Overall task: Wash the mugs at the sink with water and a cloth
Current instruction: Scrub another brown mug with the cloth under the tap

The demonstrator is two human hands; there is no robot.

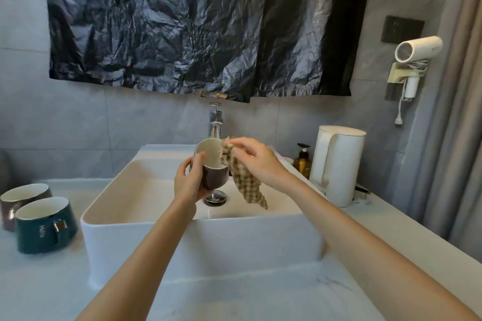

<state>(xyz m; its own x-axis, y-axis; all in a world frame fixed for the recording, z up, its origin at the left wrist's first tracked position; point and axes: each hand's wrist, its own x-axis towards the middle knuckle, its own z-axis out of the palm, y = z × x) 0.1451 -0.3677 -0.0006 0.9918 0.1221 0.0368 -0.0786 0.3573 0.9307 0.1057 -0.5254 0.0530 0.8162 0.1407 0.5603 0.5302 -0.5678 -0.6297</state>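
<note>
Above the white rectangular sink, my left hand grips a brown mug with a white inside, tilted toward me. My right hand pinches a brown-and-cream checked cloth against the mug's right rim; the cloth's tail hangs down over the basin. The chrome tap stands just behind the mug, and no water stream shows. On the counter to the left stand a dark green mug and, behind it, a second brown mug, both upright.
A white kettle and an amber pump bottle stand right of the sink. A hair dryer hangs on the right wall beside a curtain. Black plastic sheeting covers the wall above the tap. The drain plug sits in the basin.
</note>
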